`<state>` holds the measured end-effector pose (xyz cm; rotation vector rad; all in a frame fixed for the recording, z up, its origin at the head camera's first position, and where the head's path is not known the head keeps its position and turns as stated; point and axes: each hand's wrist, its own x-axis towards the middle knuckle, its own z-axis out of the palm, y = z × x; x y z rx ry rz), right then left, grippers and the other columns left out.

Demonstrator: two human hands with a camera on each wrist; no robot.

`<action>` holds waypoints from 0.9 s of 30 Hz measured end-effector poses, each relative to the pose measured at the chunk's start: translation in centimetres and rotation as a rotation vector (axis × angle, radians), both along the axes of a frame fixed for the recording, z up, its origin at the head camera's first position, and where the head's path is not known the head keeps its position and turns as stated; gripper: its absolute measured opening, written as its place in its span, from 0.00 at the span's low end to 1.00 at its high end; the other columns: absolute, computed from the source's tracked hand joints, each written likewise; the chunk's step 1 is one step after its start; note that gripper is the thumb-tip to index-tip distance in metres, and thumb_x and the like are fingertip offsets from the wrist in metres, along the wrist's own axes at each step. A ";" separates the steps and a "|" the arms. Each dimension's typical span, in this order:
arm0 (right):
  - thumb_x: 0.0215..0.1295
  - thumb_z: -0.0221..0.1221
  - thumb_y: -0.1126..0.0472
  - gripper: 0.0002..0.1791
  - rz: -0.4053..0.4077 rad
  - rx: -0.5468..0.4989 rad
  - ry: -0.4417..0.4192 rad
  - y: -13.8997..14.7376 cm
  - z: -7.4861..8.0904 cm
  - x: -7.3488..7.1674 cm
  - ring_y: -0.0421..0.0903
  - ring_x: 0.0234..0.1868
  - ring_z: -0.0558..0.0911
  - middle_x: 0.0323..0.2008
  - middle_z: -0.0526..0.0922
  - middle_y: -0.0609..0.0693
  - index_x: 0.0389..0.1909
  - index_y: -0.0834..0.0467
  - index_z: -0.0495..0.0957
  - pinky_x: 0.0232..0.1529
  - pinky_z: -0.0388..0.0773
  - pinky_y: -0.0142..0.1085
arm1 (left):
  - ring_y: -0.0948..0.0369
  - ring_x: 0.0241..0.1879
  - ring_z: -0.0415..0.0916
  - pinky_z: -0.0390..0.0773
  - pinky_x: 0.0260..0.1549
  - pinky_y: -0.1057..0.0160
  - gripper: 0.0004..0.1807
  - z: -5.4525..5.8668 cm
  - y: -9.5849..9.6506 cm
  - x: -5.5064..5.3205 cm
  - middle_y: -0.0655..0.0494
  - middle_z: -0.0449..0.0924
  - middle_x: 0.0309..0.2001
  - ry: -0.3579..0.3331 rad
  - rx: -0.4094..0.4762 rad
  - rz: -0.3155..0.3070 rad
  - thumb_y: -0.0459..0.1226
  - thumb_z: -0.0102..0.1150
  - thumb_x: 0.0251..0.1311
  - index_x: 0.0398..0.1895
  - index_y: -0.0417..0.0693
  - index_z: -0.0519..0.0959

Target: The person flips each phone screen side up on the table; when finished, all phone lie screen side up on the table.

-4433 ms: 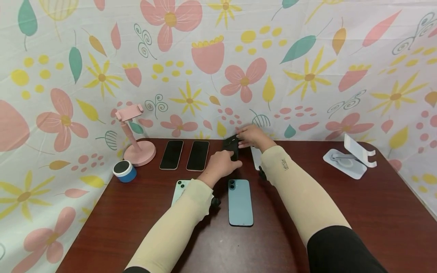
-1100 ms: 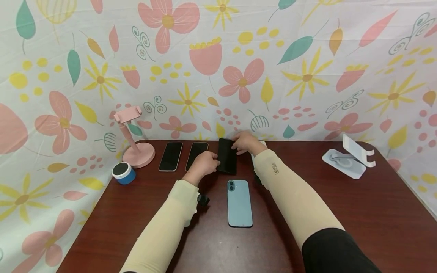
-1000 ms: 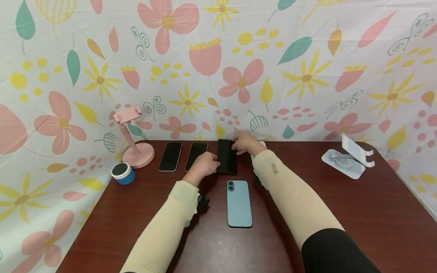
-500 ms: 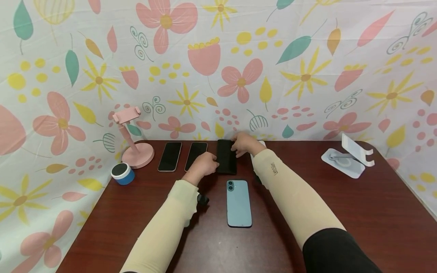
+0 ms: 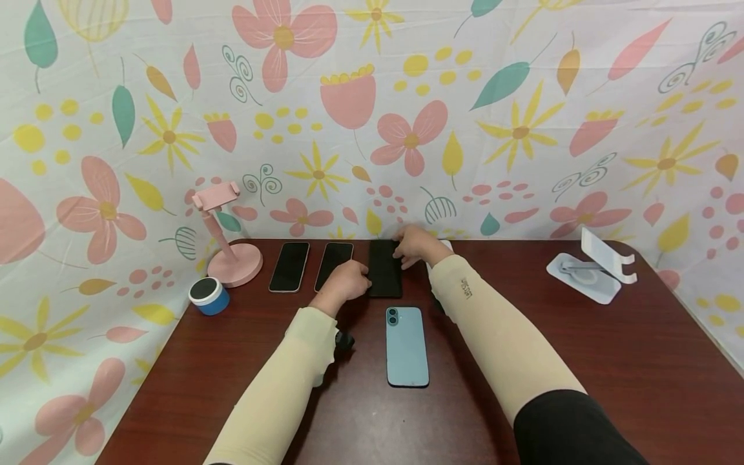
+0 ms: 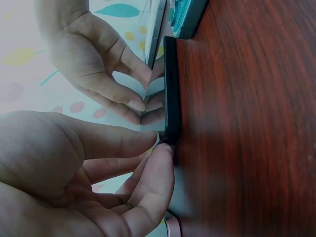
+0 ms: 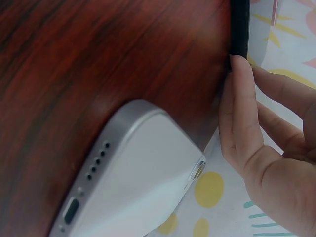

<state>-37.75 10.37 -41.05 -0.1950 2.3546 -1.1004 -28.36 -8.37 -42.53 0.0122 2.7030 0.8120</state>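
Black phone (image 5: 385, 268) drawn out flat between two hands

Over four seconds ago it sat partly covered by the left hand; now its dark face shows, and that hand has shifted off to its left edge.

Nearest on the one table (image 5: 174, 387) lies one blue phone (image 5: 407, 349), back up. One green phone (image 5: 318, 381) is nearly all hidden under the left forearm. One blue jar (image 5: 209, 296) with a dark top stands toward the left edge.

Beyond, at the middle of the back row, is the black phone. The left hand (image 5: 344, 279) pinches its left edge between thumb and finger; the right hand (image 5: 415, 245), fingers loose and a little spread, touches its right edge near the far end with the fingertips.

Two dark-screened phones (image 5: 289, 267) lie to its left, one white phone (image 7: 143, 168) to its right under the right wrist: six phones counted.

Two stands flank the row, one pink stand (image 5: 235, 265) at left and one white stand (image 5: 584, 279) well off at right. Behind everything hangs one flowered cloth (image 5: 506, 39).
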 end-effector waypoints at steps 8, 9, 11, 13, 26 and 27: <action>0.77 0.56 0.71 0.34 -0.012 -0.007 0.007 -0.1 -0.1 0.1 0.65 0.59 0.86 0.80 0.62 0.70 0.82 0.66 0.61 0.54 0.90 0.46 | 0.46 0.75 0.73 0.76 0.72 0.46 0.26 -0.2 -0.2 0.0 0.44 0.77 0.74 0.011 -0.009 -0.002 0.39 0.58 0.78 0.75 0.43 0.76; 0.78 0.56 0.71 0.34 -0.013 -0.009 0.007 -0.1 -0.1 0.1 0.66 0.59 0.86 0.80 0.62 0.70 0.82 0.66 0.60 0.54 0.89 0.46 | 0.46 0.75 0.73 0.76 0.72 0.46 0.26 -0.2 -0.2 0.0 0.44 0.76 0.74 0.010 -0.009 -0.002 0.40 0.58 0.78 0.75 0.43 0.75; 0.78 0.55 0.71 0.34 -0.016 -0.017 0.006 -0.1 -0.3 0.1 0.66 0.61 0.85 0.81 0.61 0.70 0.82 0.66 0.60 0.55 0.89 0.46 | 0.46 0.75 0.73 0.76 0.72 0.46 0.27 -0.3 -0.2 0.0 0.44 0.76 0.75 0.005 -0.006 -0.003 0.40 0.58 0.78 0.76 0.43 0.75; 0.78 0.55 0.71 0.34 -0.021 -0.029 0.002 0.0 -0.4 0.2 0.67 0.63 0.84 0.82 0.60 0.70 0.82 0.67 0.59 0.56 0.89 0.46 | 0.46 0.74 0.74 0.76 0.72 0.45 0.27 -0.3 -0.2 0.1 0.44 0.76 0.75 0.001 -0.002 -0.005 0.42 0.58 0.78 0.76 0.43 0.74; 0.79 0.57 0.65 0.36 -0.037 -0.143 0.016 1.8 -0.5 0.1 0.66 0.62 0.85 0.79 0.64 0.70 0.83 0.67 0.57 0.57 0.88 0.49 | 0.45 0.65 0.81 0.80 0.66 0.44 0.27 0.4 0.4 0.5 0.43 0.81 0.69 0.114 0.030 0.064 0.49 0.52 0.81 0.72 0.42 0.77; 0.80 0.57 0.64 0.36 -0.040 -0.145 0.020 2.1 -0.3 0.1 0.66 0.61 0.85 0.79 0.65 0.70 0.83 0.67 0.57 0.58 0.88 0.49 | 0.45 0.65 0.81 0.80 0.66 0.44 0.27 0.4 0.6 0.5 0.43 0.81 0.69 0.132 0.048 0.075 0.49 0.52 0.82 0.73 0.42 0.77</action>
